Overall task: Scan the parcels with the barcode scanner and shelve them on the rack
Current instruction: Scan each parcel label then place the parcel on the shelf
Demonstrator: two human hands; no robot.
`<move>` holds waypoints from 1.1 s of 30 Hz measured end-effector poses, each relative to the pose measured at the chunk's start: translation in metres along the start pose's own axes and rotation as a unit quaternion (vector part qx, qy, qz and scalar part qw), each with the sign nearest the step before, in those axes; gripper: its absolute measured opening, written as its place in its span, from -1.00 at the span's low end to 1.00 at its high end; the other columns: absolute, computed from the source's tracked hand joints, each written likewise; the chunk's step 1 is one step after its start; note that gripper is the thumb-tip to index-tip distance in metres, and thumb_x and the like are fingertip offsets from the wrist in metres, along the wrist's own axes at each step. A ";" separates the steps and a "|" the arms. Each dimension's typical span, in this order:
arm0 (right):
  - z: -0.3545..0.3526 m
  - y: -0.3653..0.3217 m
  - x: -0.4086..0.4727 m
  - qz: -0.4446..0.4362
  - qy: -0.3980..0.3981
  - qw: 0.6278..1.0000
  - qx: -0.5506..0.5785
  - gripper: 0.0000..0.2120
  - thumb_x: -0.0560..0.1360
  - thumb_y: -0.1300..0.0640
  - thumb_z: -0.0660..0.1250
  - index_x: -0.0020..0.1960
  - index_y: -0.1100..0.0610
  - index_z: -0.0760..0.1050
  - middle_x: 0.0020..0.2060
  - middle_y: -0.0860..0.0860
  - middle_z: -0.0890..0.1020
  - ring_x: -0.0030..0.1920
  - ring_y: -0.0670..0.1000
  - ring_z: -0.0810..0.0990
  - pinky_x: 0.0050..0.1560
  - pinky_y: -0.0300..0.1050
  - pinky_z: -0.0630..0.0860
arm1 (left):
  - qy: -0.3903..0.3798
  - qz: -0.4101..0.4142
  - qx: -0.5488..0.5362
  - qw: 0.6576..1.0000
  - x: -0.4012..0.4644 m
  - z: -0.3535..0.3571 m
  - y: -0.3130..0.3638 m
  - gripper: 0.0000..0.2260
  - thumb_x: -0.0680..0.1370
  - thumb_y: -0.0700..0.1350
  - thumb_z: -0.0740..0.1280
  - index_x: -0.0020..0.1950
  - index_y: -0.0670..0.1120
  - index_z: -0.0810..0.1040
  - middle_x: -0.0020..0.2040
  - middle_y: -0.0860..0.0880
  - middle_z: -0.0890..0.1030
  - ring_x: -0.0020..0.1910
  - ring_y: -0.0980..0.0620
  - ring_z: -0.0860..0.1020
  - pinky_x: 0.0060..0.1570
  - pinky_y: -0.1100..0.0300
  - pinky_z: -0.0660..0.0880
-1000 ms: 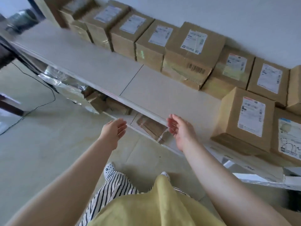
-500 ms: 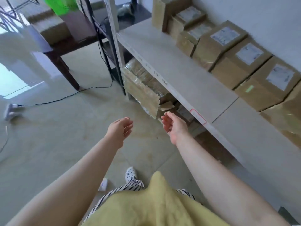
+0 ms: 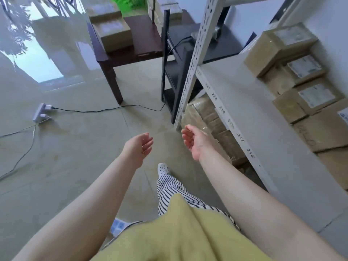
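While both hands hung empty, parcels (image 3: 308, 95) sat on the rack (image 3: 244, 102).
Left hand (image 3: 140, 146) and right hand (image 3: 194, 140): fingers loose, slightly spread; parcels well right of right fingertips.

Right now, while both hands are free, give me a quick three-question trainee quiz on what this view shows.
1. True or false: the right hand holds a parcel.
2. Multiple choice: the unshelved parcels ahead sit on A) the floor, B) the dark wooden table, C) the rack shelf.
3. Fill in: the black cable on the floor plugs into a white ____.

Key:
1. False. Both it and the left hand are empty, fingers relaxed.
2. B.
3. Power strip.
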State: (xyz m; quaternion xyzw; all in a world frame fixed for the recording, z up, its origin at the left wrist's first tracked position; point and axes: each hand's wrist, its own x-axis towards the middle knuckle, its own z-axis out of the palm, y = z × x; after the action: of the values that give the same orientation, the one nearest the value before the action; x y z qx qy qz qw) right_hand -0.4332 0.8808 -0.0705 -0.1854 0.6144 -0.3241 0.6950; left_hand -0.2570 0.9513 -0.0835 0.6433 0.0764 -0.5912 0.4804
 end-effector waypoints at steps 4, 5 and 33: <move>0.058 -0.043 0.056 0.007 -0.008 1.000 -0.009 -0.93 0.56 0.14 0.38 -0.10 0.10 0.56 -0.33 -0.03 0.65 -0.40 -0.15 0.59 -0.40 -0.34 0.48 | 0.008 0.017 -0.006 1.000 0.044 0.015 0.070 -0.89 0.63 -0.15 0.34 0.13 -0.14 0.57 -0.07 -0.03 0.65 -0.11 0.09 0.63 -0.15 0.27 0.52; 0.074 -0.053 0.068 0.011 -0.010 1.000 -0.014 -0.93 0.56 0.14 0.38 -0.10 0.10 0.55 -0.32 -0.03 0.65 -0.39 -0.15 0.59 -0.39 -0.34 0.48 | 0.011 0.019 -0.012 1.000 0.053 0.018 0.088 -0.90 0.63 -0.15 0.34 0.12 -0.13 0.57 -0.07 -0.03 0.65 -0.12 0.09 0.63 -0.15 0.27 0.53; 0.511 -0.199 0.311 0.025 0.035 0.996 -0.076 -0.71 0.54 0.00 0.42 0.17 0.13 0.51 -0.17 0.01 0.52 -0.21 -0.06 0.50 -0.15 -0.21 0.53 | -0.006 0.015 0.033 0.999 0.336 -0.032 0.539 -0.89 0.60 -0.08 0.40 -0.01 -0.10 0.55 -0.04 -0.06 0.61 -0.12 0.06 0.61 -0.10 0.24 0.55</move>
State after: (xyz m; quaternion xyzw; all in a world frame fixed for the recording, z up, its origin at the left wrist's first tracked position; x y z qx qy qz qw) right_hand 0.0316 0.4544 -0.0785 -0.2107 0.6656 -0.2649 0.6651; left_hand 0.2211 0.5324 -0.0847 0.6563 0.0443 -0.5896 0.4686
